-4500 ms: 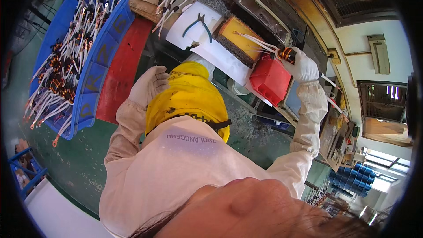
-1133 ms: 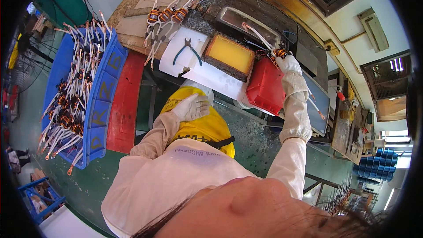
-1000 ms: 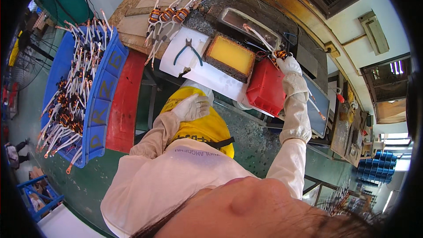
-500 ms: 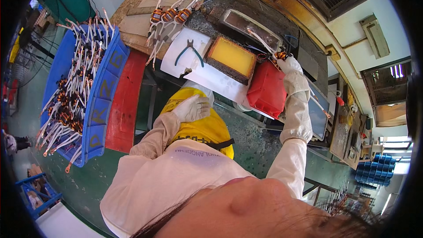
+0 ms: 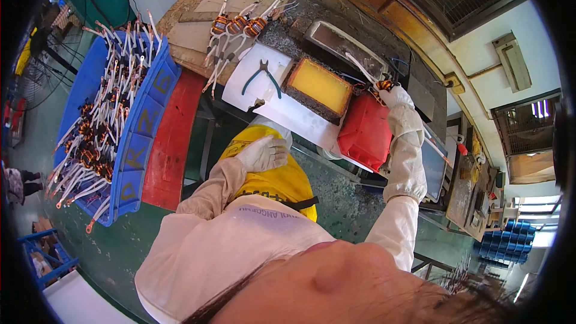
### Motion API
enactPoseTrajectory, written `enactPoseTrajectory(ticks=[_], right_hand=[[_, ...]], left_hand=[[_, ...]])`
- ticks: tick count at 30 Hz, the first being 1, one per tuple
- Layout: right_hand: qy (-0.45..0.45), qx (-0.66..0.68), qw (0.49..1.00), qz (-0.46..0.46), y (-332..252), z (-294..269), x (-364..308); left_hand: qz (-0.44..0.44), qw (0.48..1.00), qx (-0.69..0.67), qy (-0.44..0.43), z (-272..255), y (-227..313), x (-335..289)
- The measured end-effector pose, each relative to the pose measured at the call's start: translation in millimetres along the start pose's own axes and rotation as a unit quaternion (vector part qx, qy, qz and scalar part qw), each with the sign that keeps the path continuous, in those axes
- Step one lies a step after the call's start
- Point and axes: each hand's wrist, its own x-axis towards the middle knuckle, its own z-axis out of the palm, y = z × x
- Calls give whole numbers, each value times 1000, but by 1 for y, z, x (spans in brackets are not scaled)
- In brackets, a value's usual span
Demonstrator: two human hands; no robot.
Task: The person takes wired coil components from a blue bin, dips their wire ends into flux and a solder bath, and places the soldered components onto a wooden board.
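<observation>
In my gloved right hand (image 5: 397,97) is a copper-wound toroidal coil (image 5: 384,86) with long white leads. One lead (image 5: 360,66) points up and left across a long metal tray, while another runs down to the right past my wrist. The coil is just beyond the top edge of a red box-shaped container (image 5: 365,132). My gloved left hand (image 5: 264,153) lies on the yellow cloth (image 5: 282,174) over my lap, its fingers extended side by side, holding nothing.
A framed yellow block (image 5: 319,87) and cutting pliers (image 5: 263,77) lie on the bench left of the red container. Behind is the metal tray (image 5: 345,41). Several finished-looking coils (image 5: 237,26) rest further left. A blue crate (image 5: 141,138) full of coils stands at the left.
The view has shifted slightly. My right hand has drawn the coil a little nearer to the red container, and the leads have changed angle. My left hand stays on my lap.
</observation>
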Motion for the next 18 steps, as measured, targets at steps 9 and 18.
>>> enactPoseTrajectory(ticks=[9,18], right_hand=[[23,3,999,-33,9,19,18],[-41,41,997,-45,-15,-15,-10]], left_hand=[[17,991,-106,-78,-26,-11,12],[-16,991,-102,-88,-20,-16,12]])
